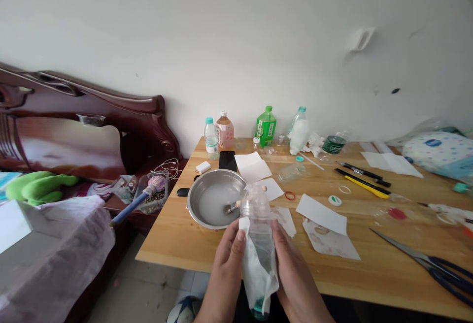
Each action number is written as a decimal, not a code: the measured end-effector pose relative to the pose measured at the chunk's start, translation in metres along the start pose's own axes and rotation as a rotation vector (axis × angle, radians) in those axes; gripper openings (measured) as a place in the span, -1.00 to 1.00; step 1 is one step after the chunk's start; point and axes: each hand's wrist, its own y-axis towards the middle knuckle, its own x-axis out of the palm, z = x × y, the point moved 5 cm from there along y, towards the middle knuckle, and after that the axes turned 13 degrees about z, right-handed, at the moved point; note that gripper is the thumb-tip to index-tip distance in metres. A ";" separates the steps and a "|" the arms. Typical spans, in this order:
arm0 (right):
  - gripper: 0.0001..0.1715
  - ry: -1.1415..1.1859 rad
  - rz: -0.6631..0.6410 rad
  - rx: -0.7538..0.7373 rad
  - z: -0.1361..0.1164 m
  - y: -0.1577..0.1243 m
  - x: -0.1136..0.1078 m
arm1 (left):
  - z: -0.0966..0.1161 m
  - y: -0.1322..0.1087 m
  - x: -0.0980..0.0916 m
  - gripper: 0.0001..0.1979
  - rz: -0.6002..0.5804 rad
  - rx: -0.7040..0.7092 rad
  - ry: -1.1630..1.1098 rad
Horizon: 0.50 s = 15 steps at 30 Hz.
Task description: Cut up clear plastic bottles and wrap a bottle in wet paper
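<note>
Between my two hands, over the table's front edge, is a clear plastic bottle (pixel 255 202) with a green part at its lower end. A damp-looking white sheet of paper (pixel 255 269) lies along the bottle's side, partly wrapped around it. My left hand (pixel 229 250) grips the bottle and the paper's edge from the left, thumb on top. From the right, my right hand (pixel 286 251) closes on the bottle; most of its fingers are hidden beneath. Just beyond stands a metal pan (pixel 190 209) of cloudy liquid, with a spoon (pixel 231 208) in it.
Scissors (pixel 424 259) lie at the right front of the wooden table (pixel 177 249). Paper pieces (pixel 321 214), a yellow cutter (pixel 365 186) and a white cap (pixel 334 200) are scattered about. A green bottle (pixel 266 126) and a pink-labelled bottle (pixel 224 130) stand along the wall.
</note>
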 end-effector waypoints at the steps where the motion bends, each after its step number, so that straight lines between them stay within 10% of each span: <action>1: -0.30 -0.004 0.003 -0.014 0.000 0.001 -0.001 | -0.002 0.001 -0.002 -0.49 0.023 -0.015 0.010; 15: -0.12 -0.274 -0.057 -0.198 -0.015 -0.015 -0.003 | -0.012 -0.005 0.018 -0.54 -0.102 -0.199 -0.359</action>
